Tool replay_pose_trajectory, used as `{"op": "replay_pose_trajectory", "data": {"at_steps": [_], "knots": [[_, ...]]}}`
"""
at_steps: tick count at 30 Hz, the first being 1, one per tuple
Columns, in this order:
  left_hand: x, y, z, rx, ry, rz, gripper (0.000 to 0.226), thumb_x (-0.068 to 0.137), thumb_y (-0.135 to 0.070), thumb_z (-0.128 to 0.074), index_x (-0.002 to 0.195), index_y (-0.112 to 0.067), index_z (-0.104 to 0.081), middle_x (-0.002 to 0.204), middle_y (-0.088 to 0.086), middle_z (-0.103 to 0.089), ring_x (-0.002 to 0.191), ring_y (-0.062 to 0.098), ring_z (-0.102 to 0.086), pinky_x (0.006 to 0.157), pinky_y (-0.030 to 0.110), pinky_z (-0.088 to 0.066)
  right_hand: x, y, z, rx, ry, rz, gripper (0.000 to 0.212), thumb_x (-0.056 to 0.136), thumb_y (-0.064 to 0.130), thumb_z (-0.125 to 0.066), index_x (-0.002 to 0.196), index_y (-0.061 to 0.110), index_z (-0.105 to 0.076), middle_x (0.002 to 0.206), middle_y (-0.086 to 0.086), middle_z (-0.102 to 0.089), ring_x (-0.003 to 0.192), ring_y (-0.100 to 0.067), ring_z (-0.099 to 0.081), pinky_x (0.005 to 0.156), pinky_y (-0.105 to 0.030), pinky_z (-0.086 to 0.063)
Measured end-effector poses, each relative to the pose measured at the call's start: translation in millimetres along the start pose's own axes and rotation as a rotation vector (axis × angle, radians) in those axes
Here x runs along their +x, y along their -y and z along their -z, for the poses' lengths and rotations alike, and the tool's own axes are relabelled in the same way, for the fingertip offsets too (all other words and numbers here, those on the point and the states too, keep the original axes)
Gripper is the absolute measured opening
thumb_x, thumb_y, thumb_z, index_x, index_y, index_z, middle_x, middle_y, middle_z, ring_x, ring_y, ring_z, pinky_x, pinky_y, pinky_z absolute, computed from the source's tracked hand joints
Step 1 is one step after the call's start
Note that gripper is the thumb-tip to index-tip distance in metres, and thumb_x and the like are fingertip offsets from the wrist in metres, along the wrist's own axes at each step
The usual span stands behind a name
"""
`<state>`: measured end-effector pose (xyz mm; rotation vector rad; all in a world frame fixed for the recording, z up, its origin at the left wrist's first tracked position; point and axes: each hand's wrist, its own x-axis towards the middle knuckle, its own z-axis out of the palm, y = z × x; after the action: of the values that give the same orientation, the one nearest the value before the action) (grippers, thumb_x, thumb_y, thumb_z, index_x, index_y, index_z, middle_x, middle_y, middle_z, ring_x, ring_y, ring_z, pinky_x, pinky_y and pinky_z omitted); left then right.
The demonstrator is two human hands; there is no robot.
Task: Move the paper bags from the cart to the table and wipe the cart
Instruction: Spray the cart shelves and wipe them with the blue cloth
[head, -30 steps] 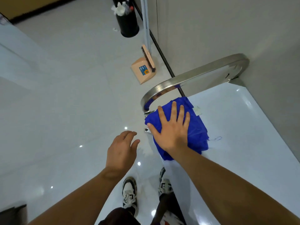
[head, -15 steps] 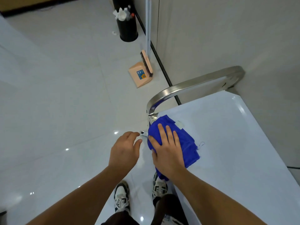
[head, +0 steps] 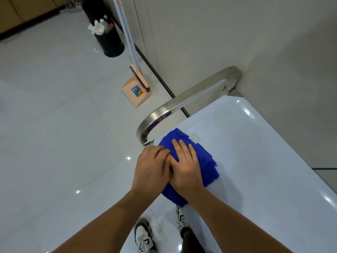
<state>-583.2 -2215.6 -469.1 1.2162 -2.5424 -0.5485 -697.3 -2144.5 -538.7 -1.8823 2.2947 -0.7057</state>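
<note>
A blue cloth (head: 207,161) lies folded on the cart's white top (head: 264,170), close to the near left corner under the steel handle (head: 184,99). My right hand (head: 185,167) lies flat on the cloth with straight fingers. My left hand (head: 151,168) has come against the right hand at the cloth's left edge, its fingers bent over that edge; whether they grip the cloth is hidden. No paper bags are in view.
The cart stands against a beige wall (head: 237,42). On the glossy tiled floor stand a peach dustpan with a broom (head: 135,92) and a black bin (head: 109,42) by the wall. My shoes (head: 144,236) are beside the cart's left edge.
The left hand moved right from the air beside the cart to the cloth's left edge, touching the right hand. The right hand stayed flat on the cloth near the corner.
</note>
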Motion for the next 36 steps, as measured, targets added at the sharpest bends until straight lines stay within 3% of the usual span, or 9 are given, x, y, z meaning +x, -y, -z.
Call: {"op": "replay_pose_trajectory", "data": {"at_steps": [4, 8, 12, 14, 16, 22, 28, 32, 36], "knots": [[26, -14, -21, 0.027, 0.095, -0.055, 0.028, 0.093, -0.015, -0.066, 0.121, -0.012, -0.070, 0.135, 0.012, -0.062, 0.129, 0.031, -0.053, 0.110, 0.044, -0.043, 56, -47, 26, -0.156, 0.235, -0.280, 0.063, 0.100, 0.053, -0.009, 0.154, 0.033, -0.035, 0.165, -0.008, -0.024, 0.153, -0.027, -0.019, 0.125, -0.049, -0.009], [48, -32, -42, 0.071, 0.214, -0.069, 0.041, 0.089, -0.021, -0.067, 0.128, -0.008, -0.065, 0.142, 0.020, -0.056, 0.132, 0.042, -0.051, 0.107, 0.053, -0.044, 95, -95, 37, -0.193, 0.053, -0.595, 0.054, 0.105, 0.050, -0.020, 0.152, 0.031, -0.039, 0.164, -0.009, -0.025, 0.152, -0.030, -0.019, 0.124, -0.050, -0.010], [65, -52, -53, 0.233, 0.379, -0.174, 0.059, 0.098, -0.044, -0.051, 0.149, -0.014, -0.046, 0.158, 0.007, -0.038, 0.146, 0.033, -0.036, 0.117, 0.042, -0.028, 132, -114, 45, -0.123, -0.074, -1.030, 0.059, 0.104, 0.053, -0.024, 0.155, 0.026, -0.034, 0.164, -0.016, -0.018, 0.152, -0.037, -0.011, 0.121, -0.059, -0.006], [63, -52, -59, 0.276, 0.506, -0.157, 0.069, 0.101, -0.053, -0.037, 0.159, -0.019, -0.020, 0.165, -0.001, -0.011, 0.155, 0.026, -0.008, 0.125, 0.037, -0.007, 135, -113, 46, -0.156, -0.007, -0.976, 0.081, 0.096, 0.070, -0.015, 0.160, 0.021, -0.020, 0.166, -0.020, -0.008, 0.152, -0.043, -0.003, 0.117, -0.067, 0.000], [60, -55, -60, 0.291, 0.518, -0.154, 0.070, 0.100, -0.054, -0.033, 0.159, -0.018, -0.021, 0.167, 0.004, -0.011, 0.155, 0.027, -0.005, 0.122, 0.036, -0.001, 128, -111, 45, -0.210, 0.096, -0.789, 0.098, 0.086, 0.085, -0.009, 0.160, 0.021, -0.009, 0.166, -0.021, 0.000, 0.151, -0.047, 0.003, 0.114, -0.071, 0.006], [65, -66, -51, 0.381, 0.645, -0.121, 0.072, 0.105, -0.053, -0.027, 0.161, -0.019, 0.003, 0.168, 0.004, 0.011, 0.154, 0.026, 0.014, 0.125, 0.038, 0.004, 110, -118, 49, -0.242, 0.104, -0.811, 0.084, 0.092, 0.077, -0.017, 0.160, 0.027, -0.015, 0.167, -0.016, -0.005, 0.152, -0.042, 0.000, 0.118, -0.065, 0.000], [65, -74, -47, 0.363, 0.664, -0.258, 0.060, 0.107, -0.038, -0.035, 0.160, -0.028, -0.008, 0.168, 0.008, 0.003, 0.155, 0.031, 0.006, 0.124, 0.044, -0.002, 66, -124, 60, -0.227, 0.009, -1.045, 0.081, 0.094, 0.075, -0.020, 0.159, 0.027, -0.019, 0.168, -0.012, -0.005, 0.153, -0.039, 0.000, 0.120, -0.062, 0.001], [63, -83, -61, 0.298, 0.629, -0.493, 0.057, 0.085, -0.018, -0.070, 0.140, -0.020, -0.055, 0.153, 0.017, -0.044, 0.141, 0.043, -0.038, 0.112, 0.055, -0.035, 25, -131, 72, -0.235, -0.084, -1.155, 0.079, 0.094, 0.074, -0.025, 0.158, 0.028, -0.026, 0.168, -0.011, -0.010, 0.153, -0.038, -0.004, 0.121, -0.061, -0.002], [50, -116, -78, 0.217, 0.633, -0.703, 0.042, 0.082, -0.024, -0.064, 0.123, -0.016, -0.069, 0.137, 0.020, -0.058, 0.124, 0.045, -0.056, 0.100, 0.054, -0.049, -38, -142, 89, -0.265, -0.187, -1.252, 0.076, 0.094, 0.073, -0.032, 0.154, 0.027, -0.036, 0.165, -0.012, -0.021, 0.151, -0.040, -0.016, 0.120, -0.063, -0.010]]}}
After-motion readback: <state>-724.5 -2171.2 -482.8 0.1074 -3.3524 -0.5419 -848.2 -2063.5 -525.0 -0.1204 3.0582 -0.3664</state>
